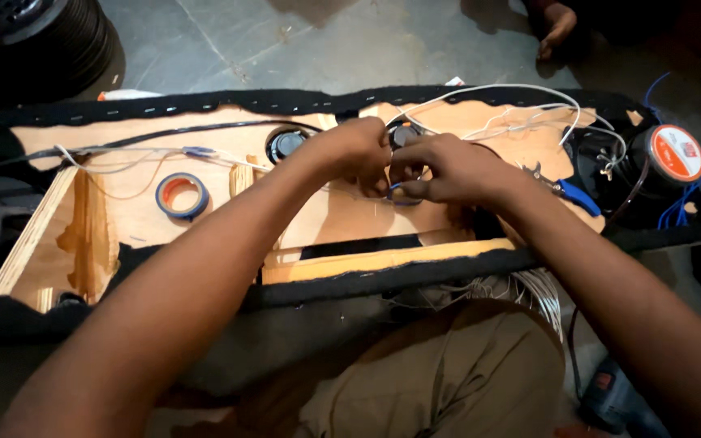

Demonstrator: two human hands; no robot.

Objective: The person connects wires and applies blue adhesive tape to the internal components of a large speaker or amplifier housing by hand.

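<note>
My left hand [356, 152] and my right hand [445, 169] meet over the middle of a plywood speaker box [334, 219] edged in black felt. Both hands pinch thin wires [397, 186] beside a small black round part [404, 134], with a bit of blue wire showing between the fingers. Exactly how the fingers grip is hidden. White wires [521, 109] run off to the right from the hands.
A blue tape roll [182, 195] lies on the plywood at left. A small black speaker [285, 143] sits in a hole. Blue-handled pliers [565, 191] lie at right, near a large speaker magnet [673, 152]. Another person's hand [557, 28] is at the top.
</note>
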